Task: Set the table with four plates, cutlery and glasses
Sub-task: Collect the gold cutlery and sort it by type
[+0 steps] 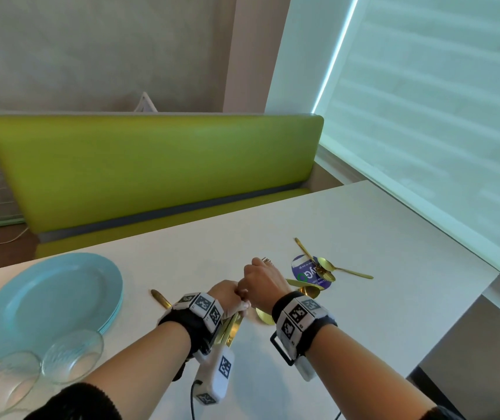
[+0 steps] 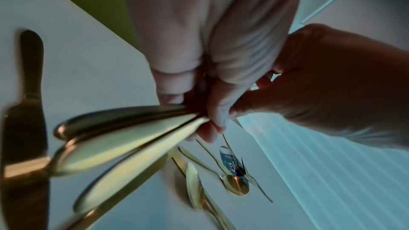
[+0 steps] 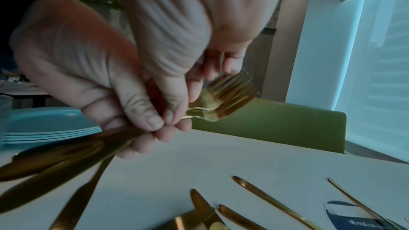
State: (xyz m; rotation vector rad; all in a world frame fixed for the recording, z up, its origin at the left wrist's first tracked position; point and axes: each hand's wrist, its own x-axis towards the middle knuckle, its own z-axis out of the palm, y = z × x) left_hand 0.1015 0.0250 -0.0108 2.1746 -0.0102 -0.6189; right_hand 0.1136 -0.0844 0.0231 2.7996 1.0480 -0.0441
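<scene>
Both hands meet over the middle of the white table (image 1: 348, 298) and grip one bundle of gold forks (image 1: 232, 325). My left hand (image 1: 236, 298) curls round the handles (image 2: 124, 146), which fan out toward me. My right hand (image 1: 254, 286) pinches the bundle just below the tines (image 3: 228, 100), which point away from me. A stack of blue plates (image 1: 51, 298) lies at the near left, with two clear glasses (image 1: 73, 356) in front of it. Loose gold spoons (image 1: 327, 265) lie to the right of the hands, and a gold knife (image 1: 160, 298) lies to their left.
A round blue sticker (image 1: 312, 272) lies under the spoons. More gold cutlery (image 3: 272, 200) lies below the hands. A green bench (image 1: 151, 165) runs along the table's far side. A window blind (image 1: 439, 116) stands on the right, beyond the table's right edge.
</scene>
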